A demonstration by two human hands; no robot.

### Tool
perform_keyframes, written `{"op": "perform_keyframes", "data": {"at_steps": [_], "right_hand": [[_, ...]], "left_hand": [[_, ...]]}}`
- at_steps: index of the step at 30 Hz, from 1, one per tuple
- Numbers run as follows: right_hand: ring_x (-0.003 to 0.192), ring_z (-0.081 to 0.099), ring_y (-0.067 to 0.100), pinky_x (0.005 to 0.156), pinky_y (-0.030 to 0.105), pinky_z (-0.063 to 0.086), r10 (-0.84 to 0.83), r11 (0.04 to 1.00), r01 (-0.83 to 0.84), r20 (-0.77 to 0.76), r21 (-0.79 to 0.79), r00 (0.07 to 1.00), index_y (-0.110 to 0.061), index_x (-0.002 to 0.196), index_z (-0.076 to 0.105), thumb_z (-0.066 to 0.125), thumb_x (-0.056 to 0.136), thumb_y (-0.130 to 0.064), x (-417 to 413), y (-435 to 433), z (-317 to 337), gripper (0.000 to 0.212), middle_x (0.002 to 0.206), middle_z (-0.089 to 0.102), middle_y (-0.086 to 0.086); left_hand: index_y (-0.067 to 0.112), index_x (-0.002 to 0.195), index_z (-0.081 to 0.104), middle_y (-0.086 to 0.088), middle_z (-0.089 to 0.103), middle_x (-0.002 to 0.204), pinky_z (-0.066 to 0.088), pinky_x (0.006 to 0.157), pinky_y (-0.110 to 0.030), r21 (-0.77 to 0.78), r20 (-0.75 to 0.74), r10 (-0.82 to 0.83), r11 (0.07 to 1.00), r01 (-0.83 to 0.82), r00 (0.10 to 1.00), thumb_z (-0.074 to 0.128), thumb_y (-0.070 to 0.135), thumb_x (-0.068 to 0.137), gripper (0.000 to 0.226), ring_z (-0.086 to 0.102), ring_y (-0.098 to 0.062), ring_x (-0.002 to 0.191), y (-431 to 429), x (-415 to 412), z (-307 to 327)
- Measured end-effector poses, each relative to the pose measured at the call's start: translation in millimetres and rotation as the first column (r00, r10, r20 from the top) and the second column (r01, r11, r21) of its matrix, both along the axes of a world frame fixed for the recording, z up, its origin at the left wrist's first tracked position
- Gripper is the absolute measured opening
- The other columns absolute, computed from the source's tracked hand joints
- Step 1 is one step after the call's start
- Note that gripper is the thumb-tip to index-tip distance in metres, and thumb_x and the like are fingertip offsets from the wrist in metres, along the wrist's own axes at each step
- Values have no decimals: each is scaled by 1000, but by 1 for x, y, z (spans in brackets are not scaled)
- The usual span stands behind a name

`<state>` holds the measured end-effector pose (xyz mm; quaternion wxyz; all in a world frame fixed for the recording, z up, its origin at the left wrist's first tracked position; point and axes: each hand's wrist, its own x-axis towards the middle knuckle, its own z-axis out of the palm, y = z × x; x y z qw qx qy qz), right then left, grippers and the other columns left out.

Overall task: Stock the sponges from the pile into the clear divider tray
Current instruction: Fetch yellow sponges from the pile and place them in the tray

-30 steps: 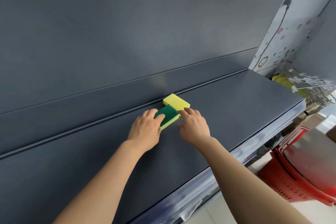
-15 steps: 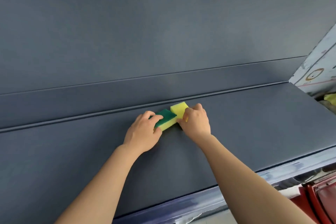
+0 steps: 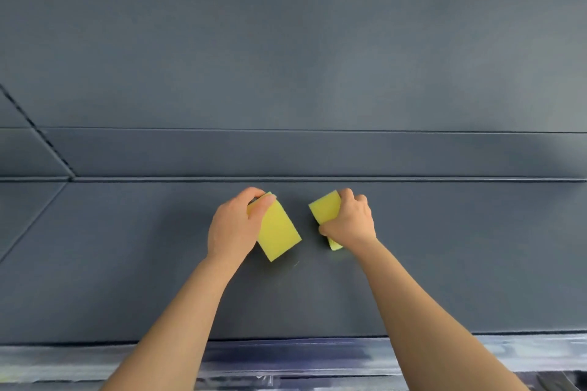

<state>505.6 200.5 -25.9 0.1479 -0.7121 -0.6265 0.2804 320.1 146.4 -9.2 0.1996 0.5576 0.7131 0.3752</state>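
My left hand (image 3: 235, 225) grips a yellow rectangular foam sponge (image 3: 278, 232) by its far short end, fingers curled over the top edge. The block lies slantwise, one near corner pointing back at me. My right hand (image 3: 347, 220) is wrapped round a second yellow foam sponge (image 3: 324, 208), covering most of it, with fingers over the far end and a small corner poking out below my wrist. Both sit low over the dark grey metal shelf (image 3: 444, 247), just apart from each other; I cannot tell whether either touches it. I judge these to be very light and soft, so they should squash rather than slip. A gentle pinch across the short sides, thumb against fingers, ought to hold them square without crushing the foam. Nothing about them looks fragile, but a hard squeeze could make one spring crooked on release. The clear divider tray is not in view; only a clear plastic strip (image 3: 286, 355) runs along the shelf's front.
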Motion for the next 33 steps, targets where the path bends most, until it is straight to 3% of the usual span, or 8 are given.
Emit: {"op": "perform_keyframes", "data": {"at_steps": [3,6,9,17,22,24,27,33], "right_hand": [[94,47,22,76,32,41,71,993,-47,-227,109,971,-20,123,40,74,72,-18,-22,-12,7,60,115,44,3],[92,52,19,75,32,44,155,967,-73,-338,243,928,-25,119,46,70,80,-27,-52,-29,14,46,101,54,-5],[90,56,19,75,34,48,195,946,-56,-420,320,886,-30,111,51,67,83,-34,-89,-47,19,33,94,60,-5],[90,55,16,77,34,48,347,897,-128,-495,423,797,-30,107,55,68,83,-33,-204,-107,32,27,93,61,-8],[81,53,13,73,25,46,462,859,-232,-497,456,735,-35,114,57,65,87,-25,-289,-158,36,30,85,57,-12],[82,55,11,75,25,47,500,838,-255,-493,481,712,-33,109,61,66,86,-21,-323,-178,34,26,90,60,-12],[84,56,12,76,26,47,542,810,-280,-474,515,694,-31,105,65,67,86,-19,-372,-205,32,23,95,60,-8],[82,58,14,75,24,49,599,774,-318,-470,548,648,-26,102,68,69,84,-14,-449,-244,31,22,95,60,-6]], "left_hand": [[31,102,65,14,63,92,44,68,-26,51,115,15,999,-21,993,56,39,89,18,56,-10,89,-15,-23,-2],[32,122,59,7,57,94,39,71,-25,65,75,23,998,-28,997,54,34,92,31,52,-11,87,-35,-52,-4],[33,129,53,5,53,95,35,68,-24,55,44,55,997,-57,998,48,32,95,34,47,-8,81,-60,-85,-4],[35,124,56,6,57,100,38,70,-20,89,66,149,984,-155,987,53,29,93,32,50,-11,81,-144,-192,10],[35,119,60,8,59,97,44,74,-29,118,107,217,966,-229,970,57,28,91,29,54,-17,82,-205,-270,14],[34,120,59,8,59,100,43,74,-27,121,93,237,961,-247,967,57,28,91,29,53,-13,81,-230,-300,14],[33,122,58,6,60,104,45,79,-28,114,57,259,958,-264,964,56,28,92,31,56,-18,89,-263,-343,15],[35,124,57,2,59,100,42,74,-24,108,10,324,940,-323,946,56,27,91,33,53,-16,83,-315,-413,18]]}}
